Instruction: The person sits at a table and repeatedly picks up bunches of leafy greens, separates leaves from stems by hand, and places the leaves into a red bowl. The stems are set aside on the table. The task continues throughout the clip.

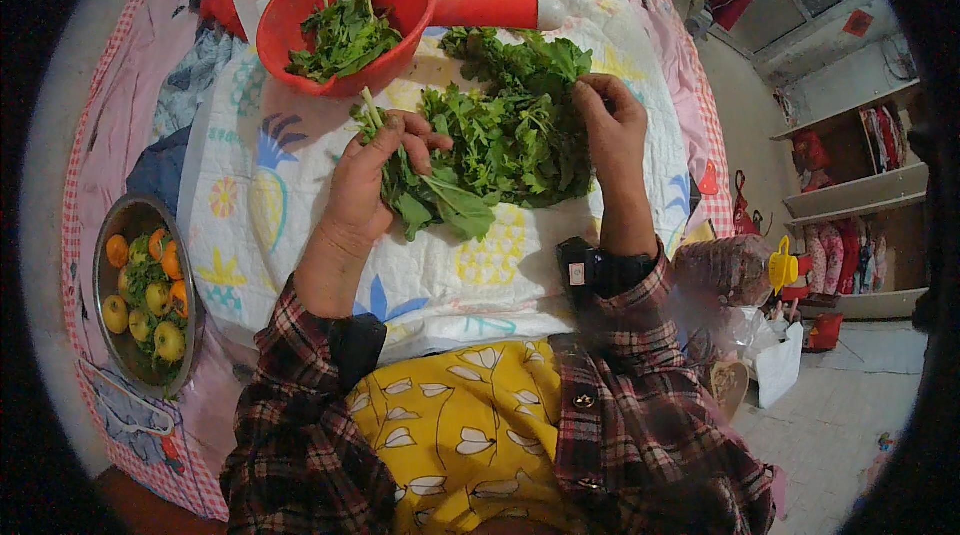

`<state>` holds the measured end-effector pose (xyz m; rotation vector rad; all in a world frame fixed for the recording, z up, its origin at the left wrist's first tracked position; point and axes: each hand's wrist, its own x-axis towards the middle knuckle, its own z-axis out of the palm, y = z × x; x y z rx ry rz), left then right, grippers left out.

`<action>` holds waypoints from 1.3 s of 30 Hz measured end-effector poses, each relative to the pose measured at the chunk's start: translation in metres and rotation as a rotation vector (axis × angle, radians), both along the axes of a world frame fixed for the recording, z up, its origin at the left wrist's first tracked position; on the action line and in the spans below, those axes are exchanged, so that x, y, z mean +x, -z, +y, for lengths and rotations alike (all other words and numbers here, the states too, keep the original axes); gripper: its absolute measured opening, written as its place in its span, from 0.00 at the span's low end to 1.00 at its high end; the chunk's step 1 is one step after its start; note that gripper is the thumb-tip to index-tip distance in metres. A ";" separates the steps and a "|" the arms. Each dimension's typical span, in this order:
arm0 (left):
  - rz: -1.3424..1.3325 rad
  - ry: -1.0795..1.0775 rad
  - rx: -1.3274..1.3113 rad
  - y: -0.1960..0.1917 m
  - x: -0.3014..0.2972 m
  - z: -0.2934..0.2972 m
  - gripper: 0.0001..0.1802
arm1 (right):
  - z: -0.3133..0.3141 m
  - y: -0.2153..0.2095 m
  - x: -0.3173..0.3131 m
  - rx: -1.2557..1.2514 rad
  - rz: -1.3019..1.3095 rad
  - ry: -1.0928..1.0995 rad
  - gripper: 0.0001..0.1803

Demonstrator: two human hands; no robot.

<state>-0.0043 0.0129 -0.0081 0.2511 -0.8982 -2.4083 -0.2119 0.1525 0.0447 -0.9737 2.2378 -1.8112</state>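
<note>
The left hand (368, 175) is closed around a small bunch of greens (440, 205), pale stems poking up past the thumb and leaves drooping toward the other hand. The right hand (615, 125) has thumb and fingers drawn in at the edge of the leafy pile (515, 140); from here I can't tell whether they've caught a leaf. That pile lies between the hands, on a white patterned cloth (420, 285). Beyond the left hand sits a red bowl (282, 15) with more greens inside; farther out to its left, a metal bowl (194, 325) of fruit. Rightward below the right hand stands a clear jug (725, 270).
</note>
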 end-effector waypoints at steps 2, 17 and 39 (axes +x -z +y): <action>0.035 0.042 0.000 0.000 0.001 -0.001 0.13 | 0.001 -0.009 0.004 -0.052 -0.067 -0.010 0.07; -0.011 0.158 0.062 -0.011 0.008 0.004 0.08 | -0.022 -0.037 0.074 0.032 0.120 -0.463 0.06; 0.078 0.179 0.094 0.001 0.007 -0.003 0.12 | -0.038 -0.025 0.015 0.324 0.425 -0.321 0.13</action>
